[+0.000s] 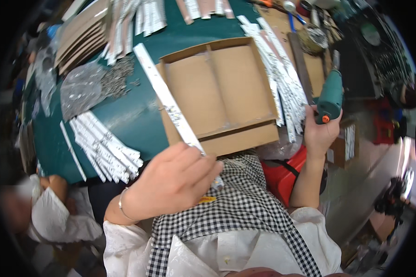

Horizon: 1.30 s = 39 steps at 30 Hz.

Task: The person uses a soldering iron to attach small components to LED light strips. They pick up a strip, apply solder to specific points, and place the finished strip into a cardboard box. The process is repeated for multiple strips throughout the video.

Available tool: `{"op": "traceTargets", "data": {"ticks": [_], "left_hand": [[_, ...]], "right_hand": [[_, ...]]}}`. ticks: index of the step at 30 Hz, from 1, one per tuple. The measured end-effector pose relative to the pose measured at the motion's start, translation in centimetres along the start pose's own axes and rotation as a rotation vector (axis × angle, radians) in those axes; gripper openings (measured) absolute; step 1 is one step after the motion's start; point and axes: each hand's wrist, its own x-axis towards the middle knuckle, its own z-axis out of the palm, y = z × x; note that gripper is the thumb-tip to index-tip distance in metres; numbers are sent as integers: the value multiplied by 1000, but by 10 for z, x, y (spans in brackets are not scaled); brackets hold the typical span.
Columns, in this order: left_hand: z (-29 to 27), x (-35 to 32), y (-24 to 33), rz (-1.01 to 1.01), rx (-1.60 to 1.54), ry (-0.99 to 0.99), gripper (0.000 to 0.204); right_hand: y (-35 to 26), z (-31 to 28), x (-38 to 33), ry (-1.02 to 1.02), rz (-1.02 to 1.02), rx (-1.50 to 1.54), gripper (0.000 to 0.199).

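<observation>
My left hand [173, 182] is closed on the near end of a long white strip [159, 87] with small metal parts along its middle. The strip slants away to the far left, over the left edge of an open cardboard box [245, 138] with a divider down its middle. Out to the right, my right hand [321, 131] grips a green electric screwdriver [332, 94] with an orange button, its tip pointing away from me. White strips [282, 78] lie in a pile between the box and the screwdriver.
On the green table [148, 120] lie more white strips [101, 145], a heap of small metal parts [118, 76], a clear plastic bag [81, 87] and stacked cardboard [83, 37]. Tools lie at the far right. Another person's arm [55, 189] rests near the left edge.
</observation>
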Motion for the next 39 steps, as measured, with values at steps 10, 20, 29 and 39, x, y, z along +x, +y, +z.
{"op": "traceTargets", "data": {"ticks": [10,20,29,39], "left_hand": [[-35,-124,-13,-483,194,-51,24],[-18,-151,-50,-675,-73,-114,38],[-26,-95,-106,-587,55,138,28],[20,-68,-211,-691,206,142,9]], "right_hand": [[45,18,6,-75,110,168,36],[50,19,14,-141,75,217,39],[-3,8,25,14,71,558,61],[-87,-45,-25,-85,165,940,70]]}}
